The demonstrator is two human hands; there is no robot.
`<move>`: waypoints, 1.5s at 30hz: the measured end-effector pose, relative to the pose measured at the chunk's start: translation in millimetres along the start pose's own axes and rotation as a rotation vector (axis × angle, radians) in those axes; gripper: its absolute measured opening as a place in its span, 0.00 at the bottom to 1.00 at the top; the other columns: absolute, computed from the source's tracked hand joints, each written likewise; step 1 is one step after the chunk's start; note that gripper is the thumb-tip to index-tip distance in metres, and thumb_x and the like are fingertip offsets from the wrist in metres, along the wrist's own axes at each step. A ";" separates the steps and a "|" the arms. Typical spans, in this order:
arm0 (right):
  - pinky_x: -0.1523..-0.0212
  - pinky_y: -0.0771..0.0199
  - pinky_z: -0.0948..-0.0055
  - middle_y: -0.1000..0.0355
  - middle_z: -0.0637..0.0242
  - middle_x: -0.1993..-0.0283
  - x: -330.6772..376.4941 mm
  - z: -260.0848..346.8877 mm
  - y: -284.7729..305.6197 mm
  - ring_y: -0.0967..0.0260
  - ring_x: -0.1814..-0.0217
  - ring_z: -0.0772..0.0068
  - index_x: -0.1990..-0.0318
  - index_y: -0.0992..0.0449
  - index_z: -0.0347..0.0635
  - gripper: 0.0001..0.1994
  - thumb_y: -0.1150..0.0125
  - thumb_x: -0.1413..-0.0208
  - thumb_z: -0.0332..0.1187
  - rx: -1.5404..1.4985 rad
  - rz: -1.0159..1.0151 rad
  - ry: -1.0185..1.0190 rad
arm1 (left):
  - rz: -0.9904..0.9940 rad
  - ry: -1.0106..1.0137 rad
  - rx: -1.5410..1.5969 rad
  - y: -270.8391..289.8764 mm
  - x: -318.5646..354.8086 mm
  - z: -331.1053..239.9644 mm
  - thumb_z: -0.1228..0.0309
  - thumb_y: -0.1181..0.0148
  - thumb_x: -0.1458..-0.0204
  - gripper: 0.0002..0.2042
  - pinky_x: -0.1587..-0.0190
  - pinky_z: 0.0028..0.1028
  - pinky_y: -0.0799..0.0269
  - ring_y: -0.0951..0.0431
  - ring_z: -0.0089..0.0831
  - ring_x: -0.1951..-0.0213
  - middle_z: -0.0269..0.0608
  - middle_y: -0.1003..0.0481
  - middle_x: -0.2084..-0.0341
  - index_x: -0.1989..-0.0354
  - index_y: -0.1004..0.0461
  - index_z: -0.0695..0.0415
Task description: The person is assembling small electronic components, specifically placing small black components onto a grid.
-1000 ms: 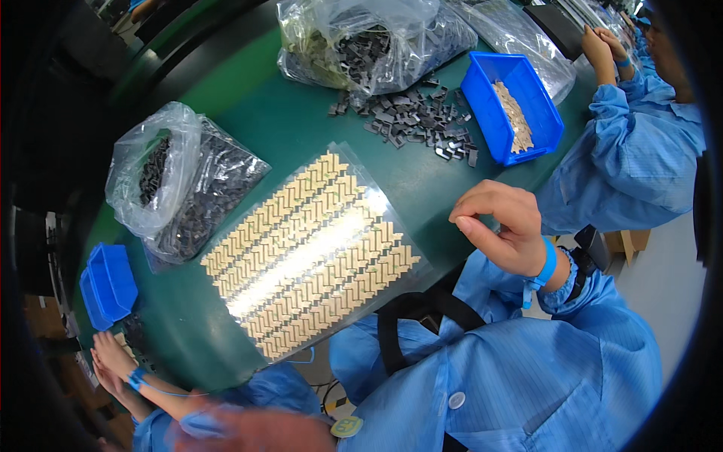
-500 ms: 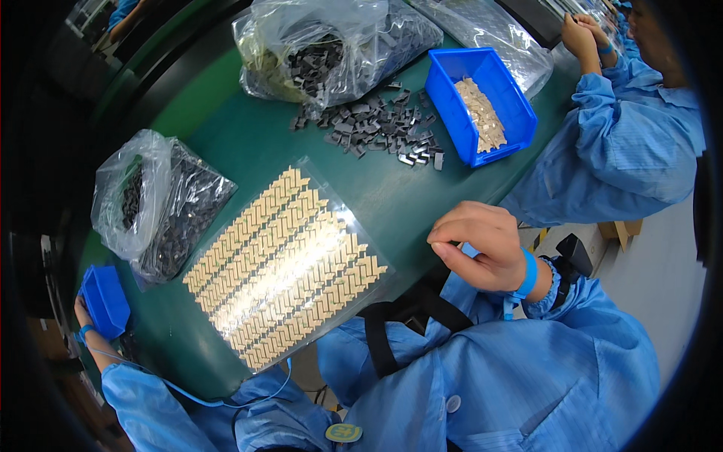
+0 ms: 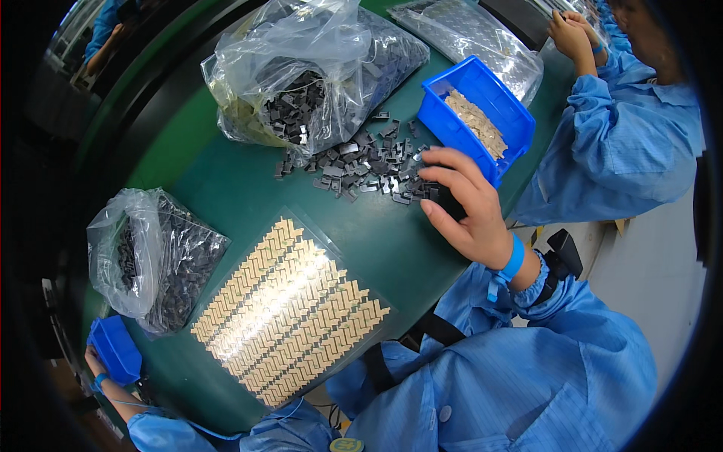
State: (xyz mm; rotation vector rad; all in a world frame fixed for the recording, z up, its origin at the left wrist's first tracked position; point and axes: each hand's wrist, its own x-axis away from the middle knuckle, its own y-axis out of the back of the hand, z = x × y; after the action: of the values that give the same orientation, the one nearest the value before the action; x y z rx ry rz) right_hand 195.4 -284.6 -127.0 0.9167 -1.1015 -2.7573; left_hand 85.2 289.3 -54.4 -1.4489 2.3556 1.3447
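My right hand [image 3: 476, 215] hovers at the right edge of a loose pile of small black bent parts [image 3: 361, 162]. Its fingers are spread and curved, and nothing shows between them. At the far left, my left hand [image 3: 93, 360] is against the outer side of a small blue bin [image 3: 117, 350], gripping it, its fingers mostly hidden. Between my arms lies a clear sheet [image 3: 331, 256] with rows of beige zigzag-edged pieces [image 3: 290, 316]. Just beyond my right hand stands a larger blue bin [image 3: 516, 120] holding loose beige pieces [image 3: 476, 120].
A big clear bag [image 3: 324, 75] of black parts lies open behind the pile. Another open bag [image 3: 181, 256] of dark parts lies at the left. Flat clear packaging [image 3: 474, 38] is at the back. A co-worker in a blue sleeve [image 3: 602, 143] sits close at the right.
My right hand has moved forward to the pile, and its fingers have gone from pinched together to spread apart. My left hand stays at the small blue bin. The whole view has shifted somewhat.
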 end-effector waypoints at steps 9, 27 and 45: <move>0.40 0.56 0.47 0.50 0.45 0.40 -45.7 -21.0 -45.6 0.57 0.36 0.40 0.45 0.37 0.45 0.28 0.41 0.53 0.46 0.345 0.153 -0.020 | -0.018 -0.012 -0.017 -4.7 -14.7 1.1 0.58 0.46 0.53 0.23 0.43 0.50 0.50 0.47 0.51 0.39 0.57 0.47 0.41 0.51 0.35 0.59; 0.40 0.53 0.49 0.49 0.41 0.42 -55.5 -23.0 -43.1 0.54 0.38 0.41 0.47 0.35 0.41 0.26 0.44 0.51 0.47 0.200 0.103 -0.100 | -0.035 -0.378 0.274 -21.4 154.0 -152.0 0.60 0.46 0.54 0.23 0.43 0.50 0.49 0.47 0.50 0.39 0.55 0.46 0.41 0.50 0.35 0.58; 0.43 0.48 0.53 0.41 0.53 0.46 -52.8 -8.5 -42.2 0.48 0.40 0.50 0.54 0.31 0.40 0.20 0.43 0.50 0.43 0.154 0.269 0.069 | 1.122 -0.759 -0.115 -88.1 229.7 -189.4 0.42 0.36 0.70 0.41 0.42 0.59 0.70 0.54 0.54 0.37 0.58 0.52 0.38 0.43 0.38 0.46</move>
State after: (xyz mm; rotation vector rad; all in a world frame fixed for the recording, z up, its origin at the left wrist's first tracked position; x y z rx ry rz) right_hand 251.1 -245.6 -131.9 0.8027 -1.3315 -2.4367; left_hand 92.4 -17.7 -100.2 0.5578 2.4618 1.7227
